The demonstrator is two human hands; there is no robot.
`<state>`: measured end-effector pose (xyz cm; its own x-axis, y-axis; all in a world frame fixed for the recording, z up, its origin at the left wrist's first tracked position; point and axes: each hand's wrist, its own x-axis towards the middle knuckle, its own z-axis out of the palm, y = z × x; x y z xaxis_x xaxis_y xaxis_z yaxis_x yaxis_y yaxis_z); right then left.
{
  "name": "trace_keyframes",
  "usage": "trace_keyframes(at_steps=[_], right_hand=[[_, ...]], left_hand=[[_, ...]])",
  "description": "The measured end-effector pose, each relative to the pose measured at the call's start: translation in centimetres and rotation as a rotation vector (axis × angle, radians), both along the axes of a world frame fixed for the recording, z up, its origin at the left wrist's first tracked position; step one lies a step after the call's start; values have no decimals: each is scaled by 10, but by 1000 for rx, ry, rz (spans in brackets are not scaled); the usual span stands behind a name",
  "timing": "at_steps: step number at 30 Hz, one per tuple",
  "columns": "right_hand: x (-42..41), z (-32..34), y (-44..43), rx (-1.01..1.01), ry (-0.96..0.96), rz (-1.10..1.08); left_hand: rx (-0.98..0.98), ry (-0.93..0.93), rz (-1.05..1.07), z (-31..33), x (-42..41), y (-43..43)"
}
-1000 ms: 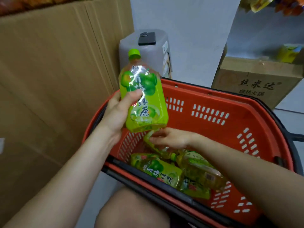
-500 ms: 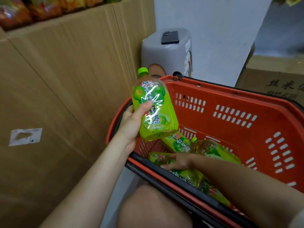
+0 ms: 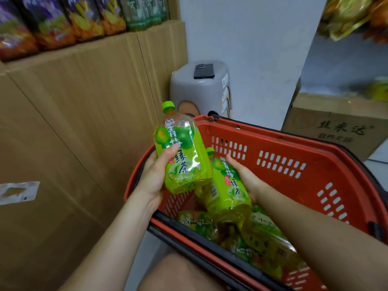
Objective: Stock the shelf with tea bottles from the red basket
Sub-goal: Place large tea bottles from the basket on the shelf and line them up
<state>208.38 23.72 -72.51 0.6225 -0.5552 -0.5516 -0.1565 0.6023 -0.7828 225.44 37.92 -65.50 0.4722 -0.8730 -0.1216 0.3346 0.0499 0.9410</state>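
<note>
Cartons (image 3: 73, 133) are stacked at nine o'clock; a green tea bottle (image 3: 184, 160) is held in the left grip (image 3: 153, 177), another bottle (image 3: 227, 194) in the right grip (image 3: 248, 181); several are left in the red basket (image 3: 294, 143).

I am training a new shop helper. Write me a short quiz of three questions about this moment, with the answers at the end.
1. True or false: the left hand holds nothing.
2. Where do the loose tea bottles lie? A) on the floor B) in the red basket C) on a shelf
3. Fill in: the right hand grips a second ___.

Key
1. False: it grips an upright tea bottle.
2. B
3. tea bottle: the second tea bottle, held above the basket.
</note>
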Motion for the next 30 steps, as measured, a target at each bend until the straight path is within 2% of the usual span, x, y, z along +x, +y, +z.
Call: trace_keyframes(at_steps=[2,5,8,10,14,18,20,23,26,30], right_hand=[[-2,19,-6,112,-195,-87],[1,46,-4,104,-348,-82],[9,56,8,-94,-183,17],[11,60,11,-228,-155,43],[19,99,28,-416,-346,37],[41,147,44,-946,-226,-129],[52,162,49,-1106,-232,-176],[65,190,60,-1217,-300,-236],[82,220,76,-1303,-377,-200],[113,259,108,-1262,-522,-93]], left_hand=[[-11,102,-38,7,-2,1],[-25,265,-114,19,-8,7],[-92,289,-183,28,-11,20],[-152,230,-235,36,-12,30],[-233,155,-218,59,-10,45],[-240,-13,-82,90,6,57],[-267,-124,-1,103,14,68],[-260,-283,162,121,25,90],[-276,-349,272,137,34,116],[-290,-437,418,168,55,157]])
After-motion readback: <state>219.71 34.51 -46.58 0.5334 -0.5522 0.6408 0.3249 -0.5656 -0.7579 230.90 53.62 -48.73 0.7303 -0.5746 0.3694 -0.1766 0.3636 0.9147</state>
